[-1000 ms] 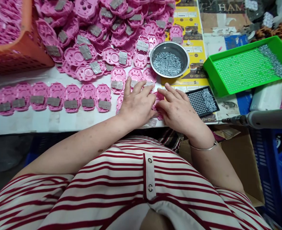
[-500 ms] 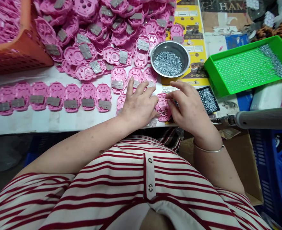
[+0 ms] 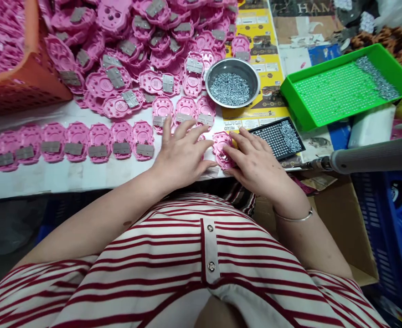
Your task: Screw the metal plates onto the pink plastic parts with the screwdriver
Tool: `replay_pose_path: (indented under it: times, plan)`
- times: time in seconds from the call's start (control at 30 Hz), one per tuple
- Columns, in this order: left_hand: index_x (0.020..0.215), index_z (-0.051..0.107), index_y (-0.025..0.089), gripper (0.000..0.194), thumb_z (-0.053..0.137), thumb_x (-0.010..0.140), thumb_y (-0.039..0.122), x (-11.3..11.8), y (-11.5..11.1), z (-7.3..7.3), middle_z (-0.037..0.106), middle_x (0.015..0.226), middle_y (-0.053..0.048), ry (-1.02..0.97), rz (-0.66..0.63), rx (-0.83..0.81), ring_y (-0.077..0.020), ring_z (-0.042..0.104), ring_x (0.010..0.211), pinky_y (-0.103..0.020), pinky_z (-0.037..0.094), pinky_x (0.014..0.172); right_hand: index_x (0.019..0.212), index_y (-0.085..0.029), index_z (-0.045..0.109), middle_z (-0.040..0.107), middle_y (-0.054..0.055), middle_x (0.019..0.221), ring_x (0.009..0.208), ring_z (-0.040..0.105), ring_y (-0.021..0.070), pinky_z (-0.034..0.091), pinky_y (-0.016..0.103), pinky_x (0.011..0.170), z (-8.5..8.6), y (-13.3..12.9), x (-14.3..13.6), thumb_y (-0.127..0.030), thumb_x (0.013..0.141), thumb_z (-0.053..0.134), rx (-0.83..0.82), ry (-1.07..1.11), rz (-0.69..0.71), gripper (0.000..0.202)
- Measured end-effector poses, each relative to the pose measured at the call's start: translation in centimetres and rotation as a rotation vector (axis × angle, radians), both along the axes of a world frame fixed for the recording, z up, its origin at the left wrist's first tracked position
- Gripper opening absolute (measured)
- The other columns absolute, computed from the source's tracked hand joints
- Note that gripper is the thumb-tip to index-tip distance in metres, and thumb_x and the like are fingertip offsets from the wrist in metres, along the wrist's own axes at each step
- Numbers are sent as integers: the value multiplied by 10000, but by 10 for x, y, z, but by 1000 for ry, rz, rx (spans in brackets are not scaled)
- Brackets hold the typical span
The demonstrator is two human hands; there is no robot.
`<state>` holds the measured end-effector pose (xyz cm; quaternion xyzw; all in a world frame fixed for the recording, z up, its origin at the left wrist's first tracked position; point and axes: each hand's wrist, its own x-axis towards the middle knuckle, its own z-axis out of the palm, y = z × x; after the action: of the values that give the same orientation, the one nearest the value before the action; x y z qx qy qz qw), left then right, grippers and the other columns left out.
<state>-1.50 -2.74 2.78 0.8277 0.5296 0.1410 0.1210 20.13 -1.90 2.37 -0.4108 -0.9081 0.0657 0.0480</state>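
Note:
A pink plastic casing [image 3: 222, 145] lies near the table's front edge, with small metal bits in its lower half. My right hand [image 3: 259, 161] grips its right side, fingers on its face and upper edge and the thumb low down. To the left, my left hand [image 3: 182, 155] hovers palm down with spread fingers, largely covering another casing. A clear flat piece at the table edge lies beneath its thumb. Just above that hand are several pink casings with grey metal plates [image 3: 183, 109]. Beside my right hand lies a black perforated tray [image 3: 272, 141] with small screws.
A row of plated pink casings [image 3: 99, 139] runs left. Behind it rises a casing pile [image 3: 119, 82], beside an orange basket [image 3: 33, 54]. A metal bowl [image 3: 254, 93] holds screws, as does a green tray [image 3: 300, 109]. An electric screwdriver [image 3: 368, 159] lies at right.
My right hand has come left onto the casing, its fingers lower and flatter, uncovering more of the black tray. My left hand has shifted slightly left. The whole view has moved a little.

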Motion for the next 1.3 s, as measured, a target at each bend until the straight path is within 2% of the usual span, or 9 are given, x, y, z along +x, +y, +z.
replay_pose_path:
  times: [0.27,0.43,0.53,0.6,0.7,0.77,0.83,1.0,1.3]
  plan:
    - [1135,714,269,303,650,879,418,-44,-28,2,546,1454,-82,-18,170,85,-385,372,1411,-674,36,1193,1151,-127,637,460,196,1496,1450,342,396,338,568,1155,12,18,-2,-326,854,664,-79,-48,60,359]
    - [1112,713,278,281,650,882,425,-48,-37,-3,571,1426,-79,-62,160,137,-374,389,1397,-681,63,1181,1167,-148,595,451,188,1501,1435,363,375,356,556,1142,18,3,1,-336,873,637,31,74,34,351]
    - [1116,704,277,283,658,876,420,-43,-36,-1,613,1373,-68,-173,144,127,-349,435,1362,-660,81,1192,1151,-163,583,451,186,1499,1427,376,353,357,540,1145,22,-7,-3,-342,874,636,58,150,26,334]
    - [1197,668,256,371,677,859,411,-37,-34,3,639,1332,-75,-388,152,-2,-320,488,1320,-609,208,1187,1152,-170,573,447,188,1500,1420,390,330,362,518,1150,23,-11,-8,-359,872,639,54,226,17,344]
    - [1318,588,219,516,694,848,403,-28,-29,10,668,1276,-92,-926,237,-412,-260,605,1195,-461,458,1058,1160,-192,559,429,179,1514,1427,386,300,363,498,1153,23,-11,-18,-408,865,650,54,340,12,377]
    - [1272,621,201,492,719,839,413,-22,-25,12,704,1190,-90,-1224,272,-695,-218,673,1059,-374,528,961,1162,-211,552,419,166,1525,1439,370,289,361,506,1152,22,-11,-25,-428,868,642,51,370,19,377]
    - [1118,701,177,397,767,806,413,-18,-21,13,736,1056,-76,-1387,257,-871,-182,698,933,-319,551,896,1162,-222,548,420,161,1526,1439,369,292,359,523,1146,21,-10,-31,-435,871,633,42,366,22,371]
    - [827,713,139,251,838,742,339,-11,-14,9,726,818,-39,-1514,342,-1064,-147,690,787,-288,579,794,1150,-213,552,437,177,1507,1420,389,312,361,532,1135,18,-8,-35,-422,870,628,44,348,5,357]
    - [885,716,116,128,747,830,227,-6,-9,4,720,857,-37,-1632,304,-1151,-114,668,778,-233,560,782,1186,-194,560,464,187,1480,1384,438,293,396,500,1120,11,-1,-34,-447,869,641,38,441,-1,414]
